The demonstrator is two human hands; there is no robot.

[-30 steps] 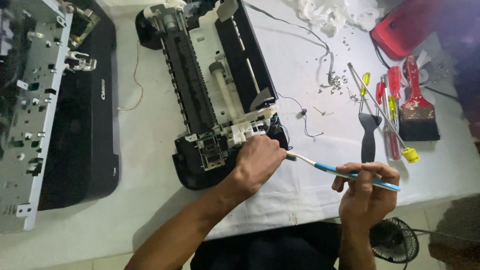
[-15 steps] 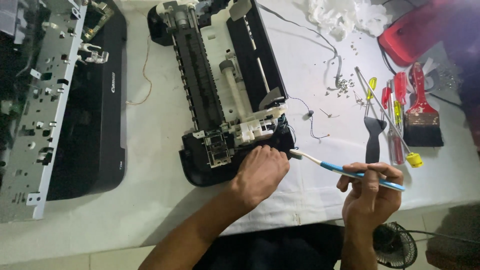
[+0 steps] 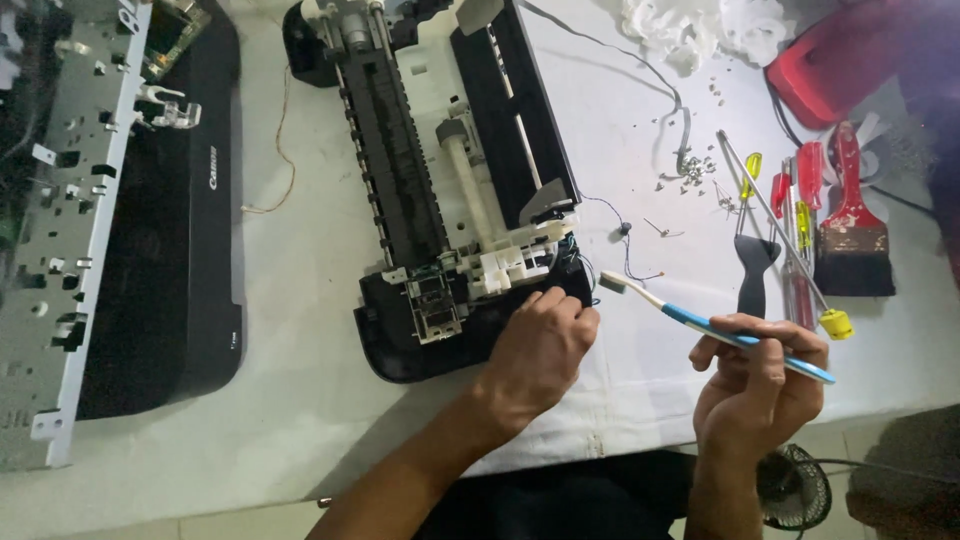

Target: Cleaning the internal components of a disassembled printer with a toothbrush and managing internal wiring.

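Observation:
A dismantled black and white printer [image 3: 440, 190] lies open on the white table, its rollers and plastic gear block exposed. My left hand [image 3: 540, 350] rests on the printer's near right corner, fingers curled against the black base beside the gear block. My right hand [image 3: 760, 385] holds a blue and white toothbrush [image 3: 700, 322] by its handle. The bristle end points left and hovers just right of the printer's corner, close to a thin loose wire [image 3: 625, 245].
A second opened printer with a grey metal frame [image 3: 70, 220] fills the left side. At the right lie screwdrivers [image 3: 790, 230], a red-handled paintbrush [image 3: 852, 235], a black-handled tool [image 3: 755, 270], loose screws [image 3: 690, 172], a red case [image 3: 840, 60] and white rags [image 3: 690, 25]. A small fan [image 3: 795, 485] sits below the table edge.
My left hand stays on the printer's corner. My right hand and the toothbrush have barely moved relative to it; the view has shifted slightly.

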